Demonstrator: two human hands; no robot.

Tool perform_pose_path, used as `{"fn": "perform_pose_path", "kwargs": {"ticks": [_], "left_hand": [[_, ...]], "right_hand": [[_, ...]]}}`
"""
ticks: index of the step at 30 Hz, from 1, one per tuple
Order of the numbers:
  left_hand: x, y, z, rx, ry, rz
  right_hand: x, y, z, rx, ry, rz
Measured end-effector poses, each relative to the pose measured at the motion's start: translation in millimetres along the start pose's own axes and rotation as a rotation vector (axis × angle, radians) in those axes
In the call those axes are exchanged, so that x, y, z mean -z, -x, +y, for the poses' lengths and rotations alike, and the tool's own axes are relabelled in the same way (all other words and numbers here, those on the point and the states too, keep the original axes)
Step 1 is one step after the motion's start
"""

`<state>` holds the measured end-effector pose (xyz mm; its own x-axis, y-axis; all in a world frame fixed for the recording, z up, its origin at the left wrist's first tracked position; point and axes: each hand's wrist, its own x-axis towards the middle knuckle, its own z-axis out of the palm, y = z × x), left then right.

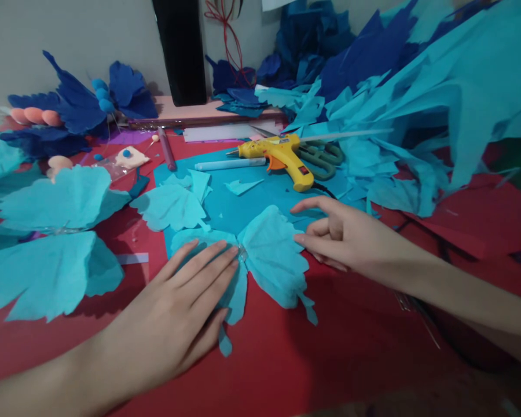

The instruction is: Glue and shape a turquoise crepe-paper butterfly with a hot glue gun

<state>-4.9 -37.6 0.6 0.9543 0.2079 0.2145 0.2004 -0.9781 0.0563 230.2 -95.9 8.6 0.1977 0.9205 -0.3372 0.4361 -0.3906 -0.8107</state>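
A light-blue crepe paper butterfly (274, 255) lies at the front middle, with shiny clear glue at its centre. My left hand (180, 295) rests flat over its left wing, fingers stretched out and covering much of that side. Beside the right wing's outer edge is my right hand (336, 234), its index finger and thumb apart and the other fingers curled. Nothing shows between them; whether the thumb touches the paper I cannot tell. Just behind, a yellow glue gun (282, 156) lies on a teal sheet (243, 202), next to a light-blue marker (230, 164).
Another light-blue paper butterfly (65, 231) is at the left. Dark-green-handled scissors (323, 159) lie behind the glue gun. Crumpled blue paper (417, 104) heaps up at the right. A black phone-like slab (182, 52) stands at the back. Red paper (252, 370) covers the table.
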Motion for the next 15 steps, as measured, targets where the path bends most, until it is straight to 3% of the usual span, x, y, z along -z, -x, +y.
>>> {"fn": "perform_pose_path", "kwargs": {"ticks": [4, 9, 15], "left_hand": [[0.2, 1, -1, 0.01, -0.02, 0.039], [0.2, 1, -2, -0.016, -0.021, 0.033], [0.9, 1, -3, -0.026, -0.091, 0.045]], "right_hand": [[10, -1, -1, 0.103, 0.084, 0.13], [31, -12, -2, 0.295, 0.325, 0.416], [40, -31, -1, 0.34, 0.482, 0.584]]}}
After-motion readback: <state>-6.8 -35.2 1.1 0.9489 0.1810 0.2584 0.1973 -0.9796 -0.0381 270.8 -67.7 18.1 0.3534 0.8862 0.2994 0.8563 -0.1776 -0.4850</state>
